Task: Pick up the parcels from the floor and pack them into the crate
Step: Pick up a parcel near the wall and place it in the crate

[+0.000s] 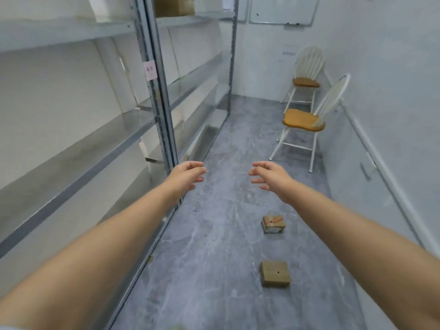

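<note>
Now reaching: left hand (188, 175) and right hand (269, 176) loosely spread, empty; next stoop for near parcel (275, 273); far parcel (273, 223) waits.

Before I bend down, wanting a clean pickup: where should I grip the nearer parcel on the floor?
Probably from above: the nearer parcel lies flat and low, top face up. Span its two opposite side edges with the open right hand.

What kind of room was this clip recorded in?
Most likely a narrow storeroom: tall metal shelving lines the left side, a nearer parcel and a farther parcel lie on the grey floor, and a near chair and a far chair stand on the right.
</note>
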